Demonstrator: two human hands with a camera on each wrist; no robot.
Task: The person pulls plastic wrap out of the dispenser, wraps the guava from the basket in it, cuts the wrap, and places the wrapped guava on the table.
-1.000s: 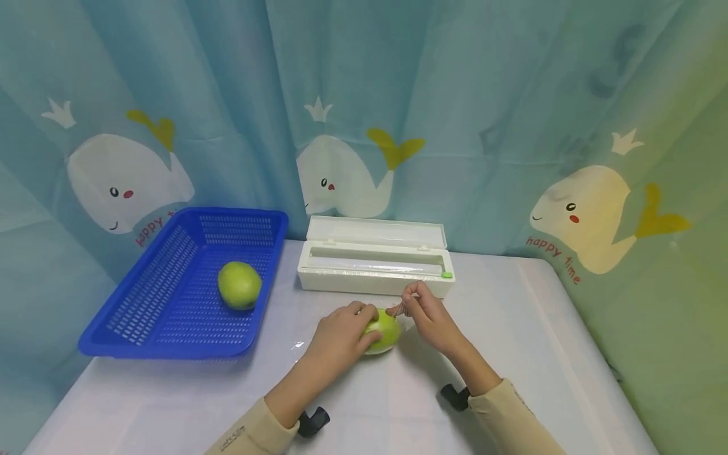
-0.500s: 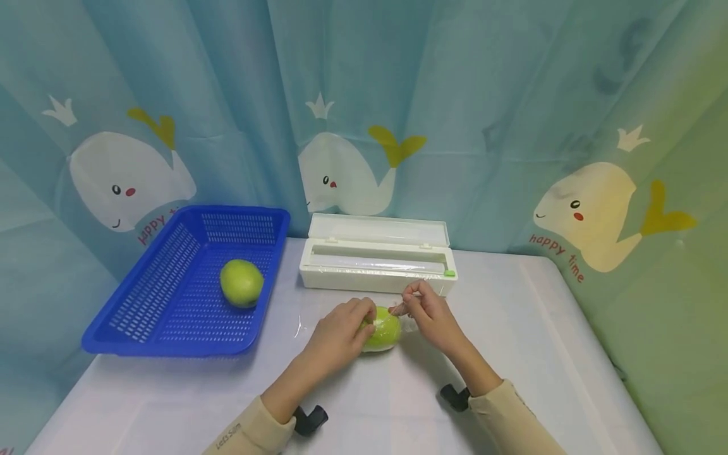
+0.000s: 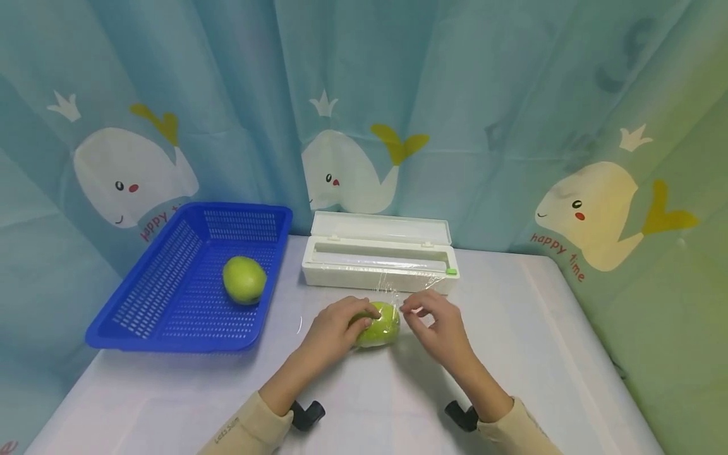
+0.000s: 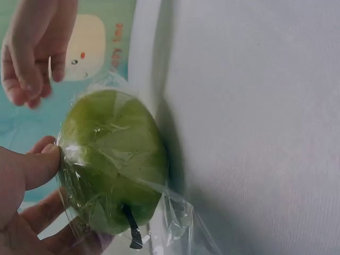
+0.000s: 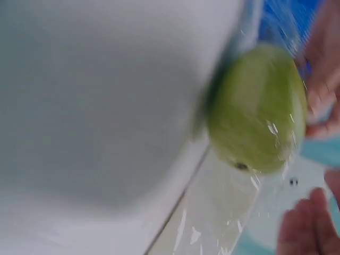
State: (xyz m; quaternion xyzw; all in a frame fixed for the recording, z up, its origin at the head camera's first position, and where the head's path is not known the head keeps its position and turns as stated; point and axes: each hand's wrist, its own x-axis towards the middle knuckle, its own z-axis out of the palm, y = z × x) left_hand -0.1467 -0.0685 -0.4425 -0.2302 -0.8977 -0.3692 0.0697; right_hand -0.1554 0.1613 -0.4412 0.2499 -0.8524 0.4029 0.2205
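A green pear [image 3: 388, 325] lies on the table, partly covered by clear cling film. Its dark stem [image 4: 133, 228] and the wrinkled film [image 4: 178, 215] show in the left wrist view. My left hand [image 3: 332, 325] holds the pear from its left side, thumb and forefinger at its top over the film. Just right of the fruit is my right hand [image 3: 440, 332], fingers loosely bent and nothing between them. Behind the pear, film runs toward the white cling film dispenser [image 3: 364, 279], whose lid [image 3: 381, 227] is up.
To the left stands a blue plastic basket [image 3: 170, 344] with another green pear [image 3: 244, 280] inside. A whale-print curtain [image 3: 483, 95] hangs behind the table [image 3: 546, 354]. Black fittings [image 3: 307, 416] sit at both wrists.
My right hand has let go of the gathered film and moved slightly right, its fingers loosening. The left hand has stayed at the pear, its fingertips shifting over the top.
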